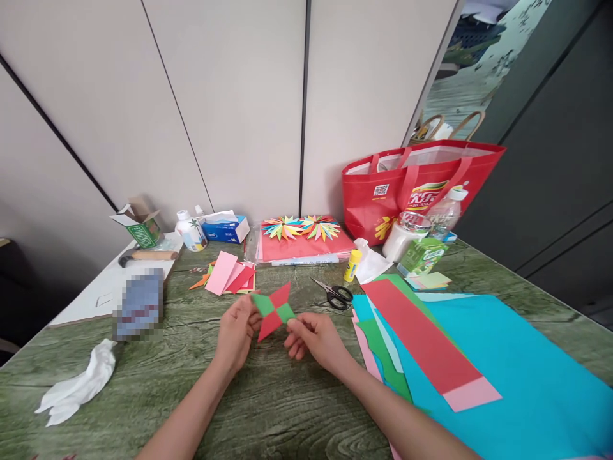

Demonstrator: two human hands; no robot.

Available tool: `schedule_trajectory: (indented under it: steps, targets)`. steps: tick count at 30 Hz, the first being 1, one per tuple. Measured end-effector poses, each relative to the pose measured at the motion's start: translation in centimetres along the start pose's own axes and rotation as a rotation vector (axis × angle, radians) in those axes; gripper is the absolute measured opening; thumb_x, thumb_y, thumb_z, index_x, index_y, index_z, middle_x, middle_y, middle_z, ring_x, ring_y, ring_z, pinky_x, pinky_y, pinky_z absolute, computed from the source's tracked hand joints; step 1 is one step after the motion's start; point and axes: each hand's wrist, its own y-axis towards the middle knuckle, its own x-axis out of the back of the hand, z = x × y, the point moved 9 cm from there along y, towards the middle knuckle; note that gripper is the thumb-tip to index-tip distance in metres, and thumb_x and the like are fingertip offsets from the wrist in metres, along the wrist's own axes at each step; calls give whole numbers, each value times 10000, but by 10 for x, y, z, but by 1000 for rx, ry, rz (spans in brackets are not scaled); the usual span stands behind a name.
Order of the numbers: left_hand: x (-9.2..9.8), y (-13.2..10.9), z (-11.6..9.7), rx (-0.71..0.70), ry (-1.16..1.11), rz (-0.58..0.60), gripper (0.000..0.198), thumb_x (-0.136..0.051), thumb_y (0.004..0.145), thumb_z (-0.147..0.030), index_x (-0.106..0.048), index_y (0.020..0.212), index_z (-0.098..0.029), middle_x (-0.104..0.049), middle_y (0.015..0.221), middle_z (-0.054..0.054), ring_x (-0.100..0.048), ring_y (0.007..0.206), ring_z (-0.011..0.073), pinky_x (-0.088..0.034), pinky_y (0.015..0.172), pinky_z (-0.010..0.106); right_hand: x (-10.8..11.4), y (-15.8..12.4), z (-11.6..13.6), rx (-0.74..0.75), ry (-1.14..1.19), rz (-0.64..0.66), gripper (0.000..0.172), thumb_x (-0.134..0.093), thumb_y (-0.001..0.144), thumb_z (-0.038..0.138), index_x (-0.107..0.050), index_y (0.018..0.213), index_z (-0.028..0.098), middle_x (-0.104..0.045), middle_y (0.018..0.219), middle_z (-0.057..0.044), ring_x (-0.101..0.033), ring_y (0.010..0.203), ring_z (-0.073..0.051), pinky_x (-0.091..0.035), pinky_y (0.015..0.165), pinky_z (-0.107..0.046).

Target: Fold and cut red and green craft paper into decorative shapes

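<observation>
A flat, four-pointed star of folded red and green paper (273, 312) is held just above the desk (287, 415), which has a dark green wood-grain top. The left hand (236, 329) pinches its upper-left green point, and the right hand (317, 337) pinches the green point at lower right, thumb on top. The two red points stand free, one up, one down.

The step in hand looks like handling or adjusting the folded piece: its four-part colour pattern is already formed. The next move seems to call for a light, even grip at both ends, since a hard pull could loosen the folds.

Just beyond the right hand lie black-handled metal scissors (338, 295), their blades parted, and a yellow glue stick (353, 266) stands near them. Past the left hand is a loose pile of pink and red paper pieces (221, 271). Farther back, two round, many-pointed multicoloured paper ornaments (302, 227) rest side by side on a red paper pack (299, 248). To the right, a long red paper strip (421, 332) lies across large bright blue paper sheets (522, 358).
</observation>
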Motion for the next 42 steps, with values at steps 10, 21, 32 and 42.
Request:
schedule_trajectory:
  steps: [10, 21, 32, 42]
  targets:
    - [-2, -3, 4, -37, 278, 40, 303, -698, 612, -355, -606, 773, -116, -651, 544, 22, -606, 441, 160, -486, 462, 262, 15, 9, 4, 89, -135, -7, 346, -578, 698, 483, -528, 595, 156, -535, 524, 23, -518, 437, -87, -415, 390, -182]
    - [-3, -5, -2, -105, 283, 41, 346, -595, 686, -465, -569, 760, -128, -575, 444, -24, -525, 331, 118, -416, 354, 211, 20, 8, 17, 139, -161, -69, 344, -521, 745, 493, -524, 640, 165, -538, 579, 8, -515, 480, -106, -386, 410, -201]
    - [-5, -2, 26, 33, 350, 104, 404, -508, 730, -467, -474, 950, -130, -555, 458, -49, -488, 308, 93, -272, 283, 149, 51, 13, 48, 311, 41, -383, 300, -581, 729, 464, -530, 666, 176, -530, 540, 19, -481, 434, -103, -382, 412, -217]
    - [-9, -1, 32, 34, 415, 171, 412, -487, 717, -466, -462, 962, -137, -555, 461, -47, -499, 307, 100, -269, 276, 149, 59, 45, 28, 154, 72, -237, 321, -662, 608, 377, -552, 791, 137, -643, 724, -69, -633, 559, -165, -532, 580, -329]
